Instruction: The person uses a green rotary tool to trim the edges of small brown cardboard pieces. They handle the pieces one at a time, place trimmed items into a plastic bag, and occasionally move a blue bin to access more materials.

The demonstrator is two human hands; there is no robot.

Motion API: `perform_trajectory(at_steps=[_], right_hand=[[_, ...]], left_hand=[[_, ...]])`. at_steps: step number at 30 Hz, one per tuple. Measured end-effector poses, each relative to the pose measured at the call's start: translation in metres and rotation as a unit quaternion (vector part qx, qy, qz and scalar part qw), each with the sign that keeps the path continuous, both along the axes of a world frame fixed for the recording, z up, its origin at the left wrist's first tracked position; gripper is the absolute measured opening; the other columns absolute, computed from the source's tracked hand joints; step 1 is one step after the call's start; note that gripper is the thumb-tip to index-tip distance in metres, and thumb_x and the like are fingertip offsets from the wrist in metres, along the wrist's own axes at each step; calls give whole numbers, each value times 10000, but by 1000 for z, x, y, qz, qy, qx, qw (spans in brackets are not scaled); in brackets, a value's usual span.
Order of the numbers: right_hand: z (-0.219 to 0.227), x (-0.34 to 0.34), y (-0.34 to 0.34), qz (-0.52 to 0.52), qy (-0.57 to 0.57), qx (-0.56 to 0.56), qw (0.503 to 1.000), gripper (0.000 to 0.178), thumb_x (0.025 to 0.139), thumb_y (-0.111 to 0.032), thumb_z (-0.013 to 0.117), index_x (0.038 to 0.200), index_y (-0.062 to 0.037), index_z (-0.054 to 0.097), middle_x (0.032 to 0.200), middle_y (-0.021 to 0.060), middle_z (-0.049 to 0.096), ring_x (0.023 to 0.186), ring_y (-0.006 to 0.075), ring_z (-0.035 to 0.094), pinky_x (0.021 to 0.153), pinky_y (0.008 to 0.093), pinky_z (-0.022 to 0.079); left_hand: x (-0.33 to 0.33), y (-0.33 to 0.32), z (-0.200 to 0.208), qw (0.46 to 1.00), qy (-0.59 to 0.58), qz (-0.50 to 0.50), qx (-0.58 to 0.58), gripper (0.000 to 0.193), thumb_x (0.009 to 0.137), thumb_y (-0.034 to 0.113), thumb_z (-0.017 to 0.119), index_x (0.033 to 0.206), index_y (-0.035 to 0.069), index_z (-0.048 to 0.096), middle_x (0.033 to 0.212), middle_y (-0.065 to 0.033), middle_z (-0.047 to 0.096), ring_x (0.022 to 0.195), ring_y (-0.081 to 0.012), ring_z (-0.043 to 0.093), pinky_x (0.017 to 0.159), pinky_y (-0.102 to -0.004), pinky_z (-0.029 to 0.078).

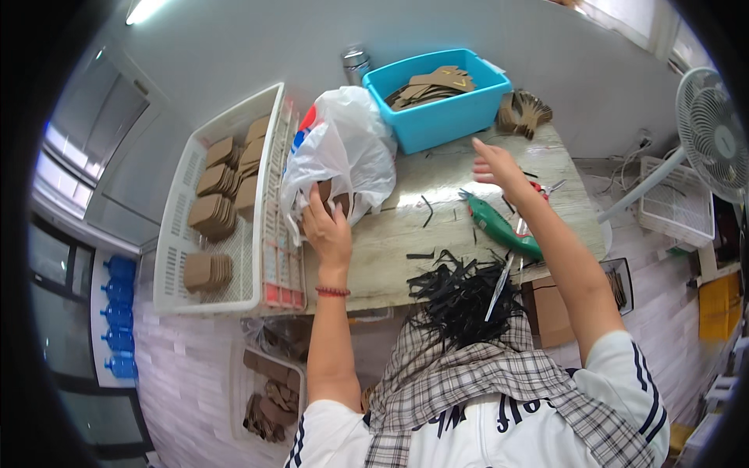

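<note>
A white plastic bag (351, 132) with red and blue print stands on the table, its mouth toward me. My left hand (328, 234) is at that mouth, fingers and thumb closed around a brown piece (342, 201) that shows partly inside the bag. My right hand (499, 169) hovers over the table in front of the blue bin (421, 129), empty with fingers apart. Beneath my right forearm lies a green handheld tool (495, 222). Scissors with red handles (538, 187) lie next to it. A heap of black strips (460, 292) covers the table's front edge and my lap.
A white crate (175, 257) on the left holds stacks of brown pieces (212, 214). More brown pieces (524, 115) stand right of the bin. A metal flask (356, 64) is behind the bag. A white fan (710, 132) stands right; another crate (253, 351) sits below.
</note>
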State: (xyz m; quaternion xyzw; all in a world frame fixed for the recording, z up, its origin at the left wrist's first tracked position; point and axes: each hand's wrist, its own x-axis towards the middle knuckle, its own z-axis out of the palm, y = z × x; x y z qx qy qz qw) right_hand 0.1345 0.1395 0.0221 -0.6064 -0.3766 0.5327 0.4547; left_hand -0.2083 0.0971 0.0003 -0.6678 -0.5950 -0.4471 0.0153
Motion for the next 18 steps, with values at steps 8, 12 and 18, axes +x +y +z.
perform_trajectory(at_steps=[8, 12, 18], right_hand=[[51, -38, 117, -128, 245, -44, 960, 805, 877, -412, 621, 1470, -141, 148, 1477, 200, 206, 1326, 494, 258, 934, 671, 420], [55, -46, 145, -205, 250, -161, 932, 675, 922, -300, 494, 1463, -69, 164, 1461, 294, 153, 1277, 547, 301, 775, 559, 576], [75, -45, 137, -247, 262, -150, 921, 684, 901, -241, 549, 1430, -25, 174, 1426, 376, 84, 1254, 652, 209, 681, 557, 598]], left_hand=[[-5, -8, -76, 990, 135, 16, -45, 674, 809, 195, 687, 1399, 73, 386, 1390, -158, 412, 1318, -320, 355, 1103, -504, 217], [2, -9, -83, 992, 83, 13, -89, 632, 818, 194, 673, 1377, 61, 411, 1342, -169, 452, 1280, -335, 394, 1048, -482, 298], [1, -8, -87, 993, 87, 10, -82, 603, 819, 163, 663, 1361, 60, 420, 1297, -177, 487, 1220, -355, 439, 988, -468, 370]])
